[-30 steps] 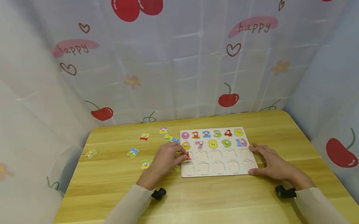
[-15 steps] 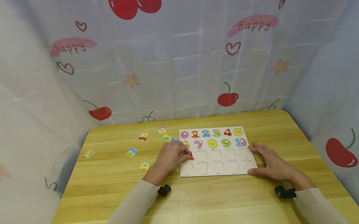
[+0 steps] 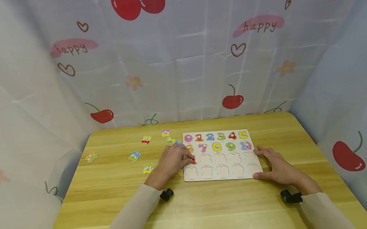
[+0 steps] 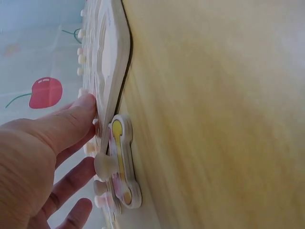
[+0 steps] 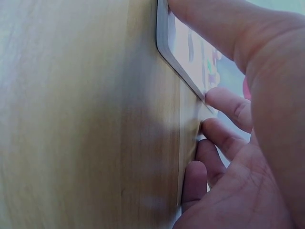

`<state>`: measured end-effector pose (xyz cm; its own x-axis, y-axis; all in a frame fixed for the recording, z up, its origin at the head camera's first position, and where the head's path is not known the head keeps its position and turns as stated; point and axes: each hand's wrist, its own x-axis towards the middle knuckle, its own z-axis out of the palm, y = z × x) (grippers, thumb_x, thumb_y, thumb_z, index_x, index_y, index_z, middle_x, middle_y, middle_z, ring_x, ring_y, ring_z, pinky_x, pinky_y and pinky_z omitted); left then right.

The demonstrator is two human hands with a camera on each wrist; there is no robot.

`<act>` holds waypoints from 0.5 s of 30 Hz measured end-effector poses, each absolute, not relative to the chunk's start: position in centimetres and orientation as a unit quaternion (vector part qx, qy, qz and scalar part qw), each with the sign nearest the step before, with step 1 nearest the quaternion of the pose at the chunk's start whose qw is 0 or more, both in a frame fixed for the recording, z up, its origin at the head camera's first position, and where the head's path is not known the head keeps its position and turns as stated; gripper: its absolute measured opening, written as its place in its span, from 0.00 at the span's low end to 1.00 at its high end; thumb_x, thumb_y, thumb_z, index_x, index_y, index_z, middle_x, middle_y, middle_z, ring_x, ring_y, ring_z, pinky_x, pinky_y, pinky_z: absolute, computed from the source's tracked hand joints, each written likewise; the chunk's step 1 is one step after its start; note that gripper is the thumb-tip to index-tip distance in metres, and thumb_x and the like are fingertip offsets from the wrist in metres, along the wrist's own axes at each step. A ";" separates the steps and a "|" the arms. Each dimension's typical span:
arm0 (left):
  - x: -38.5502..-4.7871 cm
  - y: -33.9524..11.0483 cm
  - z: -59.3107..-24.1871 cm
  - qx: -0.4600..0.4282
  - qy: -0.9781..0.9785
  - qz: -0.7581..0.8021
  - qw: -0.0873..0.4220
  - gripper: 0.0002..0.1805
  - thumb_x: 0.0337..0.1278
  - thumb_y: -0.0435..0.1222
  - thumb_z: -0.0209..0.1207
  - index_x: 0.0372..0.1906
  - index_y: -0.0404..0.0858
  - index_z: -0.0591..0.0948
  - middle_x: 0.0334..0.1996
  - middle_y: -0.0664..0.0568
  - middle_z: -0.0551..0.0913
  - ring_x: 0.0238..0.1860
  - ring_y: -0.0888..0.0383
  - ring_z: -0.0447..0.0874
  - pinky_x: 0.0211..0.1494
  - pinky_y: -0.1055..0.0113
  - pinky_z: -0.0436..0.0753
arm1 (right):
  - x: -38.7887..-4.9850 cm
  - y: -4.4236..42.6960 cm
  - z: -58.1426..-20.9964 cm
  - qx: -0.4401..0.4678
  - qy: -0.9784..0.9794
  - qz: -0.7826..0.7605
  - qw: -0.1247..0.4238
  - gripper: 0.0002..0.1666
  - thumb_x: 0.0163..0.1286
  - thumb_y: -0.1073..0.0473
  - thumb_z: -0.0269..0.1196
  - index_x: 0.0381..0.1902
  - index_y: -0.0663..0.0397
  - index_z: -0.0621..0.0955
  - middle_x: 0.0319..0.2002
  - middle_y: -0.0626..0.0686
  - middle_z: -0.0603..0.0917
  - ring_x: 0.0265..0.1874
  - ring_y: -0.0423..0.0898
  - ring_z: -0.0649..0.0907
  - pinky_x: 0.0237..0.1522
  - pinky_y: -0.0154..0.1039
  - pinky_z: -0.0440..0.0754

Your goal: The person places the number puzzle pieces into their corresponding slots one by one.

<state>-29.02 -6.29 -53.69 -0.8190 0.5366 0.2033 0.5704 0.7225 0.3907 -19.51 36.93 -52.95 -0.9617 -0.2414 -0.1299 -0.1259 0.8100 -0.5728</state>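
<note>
L hand fingers pinch red no. pc. directly beneath them, at L side of puzzle board; R hand fingers, spread wide, touch board's R edge; pc. may sit proud if misrotated.

Smooth wood-grain table, wooden board

Wood-grain table under a number board and loose number pieces, two perhaps in contact.
</note>
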 end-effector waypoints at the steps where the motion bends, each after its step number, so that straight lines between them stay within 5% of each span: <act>1: -29.0 -6.3 -53.7 -0.300 -0.927 -0.221 0.038 0.02 0.71 0.43 0.82 0.44 0.56 1.00 0.46 0.63 0.97 0.53 0.55 0.91 0.60 0.53 0.83 | -19.5 36.9 -52.9 -0.096 0.947 -0.291 0.099 0.61 0.69 0.41 0.86 0.87 0.64 0.71 0.91 0.76 0.61 0.84 0.81 0.64 0.80 0.87 0.66; 15: -27.5 -8.0 -53.2 -0.296 -0.929 -0.216 0.048 0.13 0.74 0.44 0.80 0.57 0.49 0.97 0.57 0.55 0.97 0.67 0.48 0.92 0.74 0.43 0.86 | -19.3 36.9 -53.1 -0.100 0.941 -0.307 0.101 0.61 0.70 0.42 0.85 0.87 0.64 0.70 0.91 0.76 0.59 0.82 0.81 0.64 0.80 0.87 0.66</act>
<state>-27.53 -8.01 -53.21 -0.8198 0.5296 0.2180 0.5714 0.7309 0.3733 -19.32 36.89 -53.12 -0.9596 -0.2508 -0.1277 -0.1271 0.7908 -0.5987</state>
